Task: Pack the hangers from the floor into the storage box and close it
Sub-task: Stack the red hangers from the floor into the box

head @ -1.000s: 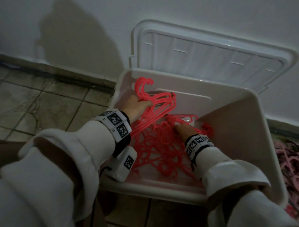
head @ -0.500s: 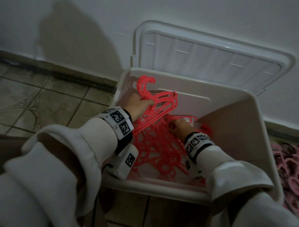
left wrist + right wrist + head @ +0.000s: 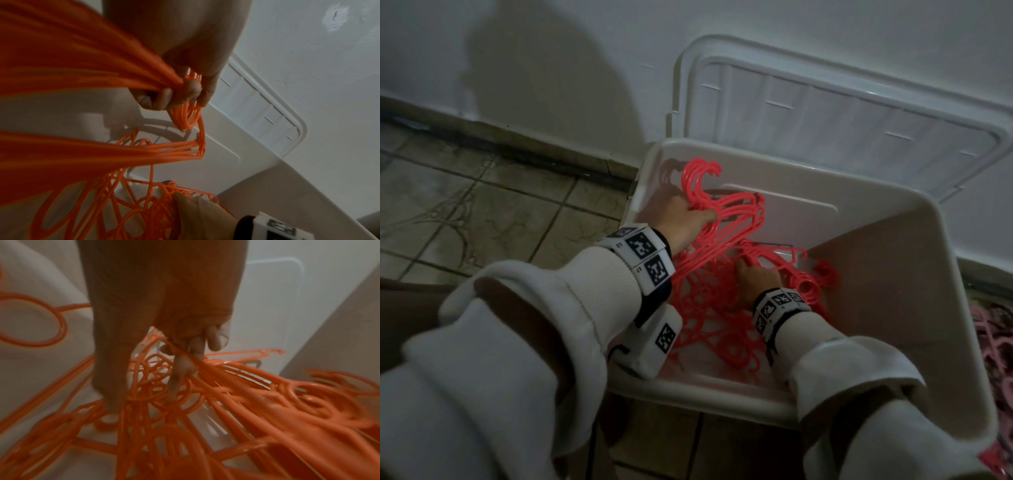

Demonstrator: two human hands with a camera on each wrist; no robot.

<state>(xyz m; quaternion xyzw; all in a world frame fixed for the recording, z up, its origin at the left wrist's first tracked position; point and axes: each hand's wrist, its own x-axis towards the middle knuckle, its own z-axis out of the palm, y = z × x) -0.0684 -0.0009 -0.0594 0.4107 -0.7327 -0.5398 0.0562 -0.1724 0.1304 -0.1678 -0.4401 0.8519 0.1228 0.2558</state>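
A white storage box point(image 3: 722, 394) stands open on the floor, its lid point(image 3: 825, 113) leaning back against the wall. My left hand point(image 3: 695, 214) grips a bundle of red hangers point(image 3: 739, 209) just below their hooks, at the box's back left. The wrist view shows the left hand point(image 3: 179, 94) with fingers curled round the bundle point(image 3: 82, 65). My right hand point(image 3: 750, 272) is low in the tangled hanger pile point(image 3: 709, 308). The right hand point(image 3: 144, 399) has its thumb and forefinger pushed among the hangers point(image 3: 246, 402), other fingers curled over a strand.
Pink hangers point(image 3: 993, 329) lie on the floor to the right of the box. Tiled floor point(image 3: 482, 222) stretches to the left, bounded by a dark skirting and the white wall point(image 3: 551, 68).
My left hand keeps hold of its bundle with little movement. My right hand has shifted slightly leftward and deeper into the pile.
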